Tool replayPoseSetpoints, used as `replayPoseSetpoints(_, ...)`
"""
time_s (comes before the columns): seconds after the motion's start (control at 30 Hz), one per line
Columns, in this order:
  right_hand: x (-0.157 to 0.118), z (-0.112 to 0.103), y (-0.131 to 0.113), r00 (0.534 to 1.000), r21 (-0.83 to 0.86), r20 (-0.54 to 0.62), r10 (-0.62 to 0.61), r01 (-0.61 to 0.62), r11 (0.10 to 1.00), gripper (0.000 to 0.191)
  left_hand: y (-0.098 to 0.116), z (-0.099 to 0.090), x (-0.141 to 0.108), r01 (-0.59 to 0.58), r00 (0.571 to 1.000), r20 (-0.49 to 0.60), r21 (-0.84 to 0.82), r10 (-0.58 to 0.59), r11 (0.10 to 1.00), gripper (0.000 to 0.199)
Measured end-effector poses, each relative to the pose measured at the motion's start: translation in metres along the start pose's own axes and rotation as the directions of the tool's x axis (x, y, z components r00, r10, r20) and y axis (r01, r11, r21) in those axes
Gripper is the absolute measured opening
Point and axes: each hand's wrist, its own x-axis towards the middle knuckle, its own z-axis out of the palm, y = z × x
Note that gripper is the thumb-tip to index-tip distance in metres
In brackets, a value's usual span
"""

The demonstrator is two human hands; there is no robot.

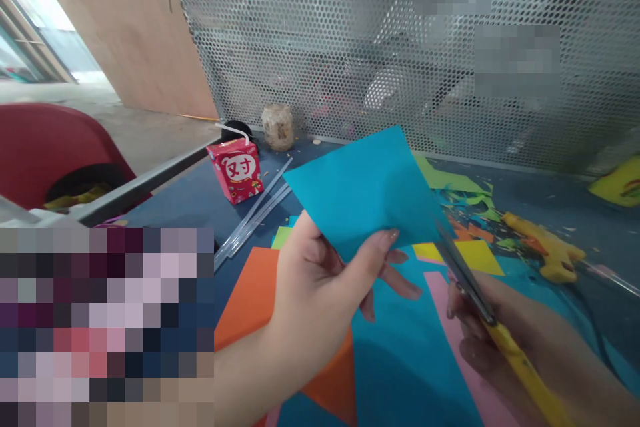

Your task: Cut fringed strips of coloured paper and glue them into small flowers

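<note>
My left hand [333,273] pinches a square-cornered sheet of blue paper [367,187] between thumb and fingers, raised above the table. In my right hand [505,340] is a pair of scissors [507,347] with yellow handles, its blades by the lower right edge of the sheet. Whether the blades touch the paper I cannot tell. Below both hands lie orange paper [250,287], a larger blue sheet [400,360], a pink strip [457,347] and a yellow piece [475,257].
A red drink carton [235,173] with a straw stands at the left back, near clear glue sticks [257,213] and a jar [278,127]. Green paper scraps [450,180] and a yellow glue gun [545,247] lie right. A perforated metal panel [320,33] closes off the back.
</note>
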Motion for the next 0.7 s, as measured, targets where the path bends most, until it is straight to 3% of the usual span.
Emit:
replayPoseSetpoints(0.13,0.007,-0.014,-0.002,0.997,-0.013,0.073,-0.022,0.023,1.000,0.028,-0.001,-0.001,-0.001,-0.068,0.995,0.069,-0.003,0.069,0.998,0.011)
replayPoseSetpoints(0.5,0.009,-0.016,-0.001,0.984,-0.189,0.001,-0.180,0.177,0.966,0.026,0.004,0.001,-0.003,-0.086,0.994,0.063,-0.058,0.090,0.995,0.017)
replayPoseSetpoints(0.7,0.004,-0.020,0.003,0.983,-0.205,0.016,-0.181,0.180,0.962,0.026,0.000,0.001,-0.004,-0.098,0.992,0.068,-0.097,0.105,0.990,0.014)
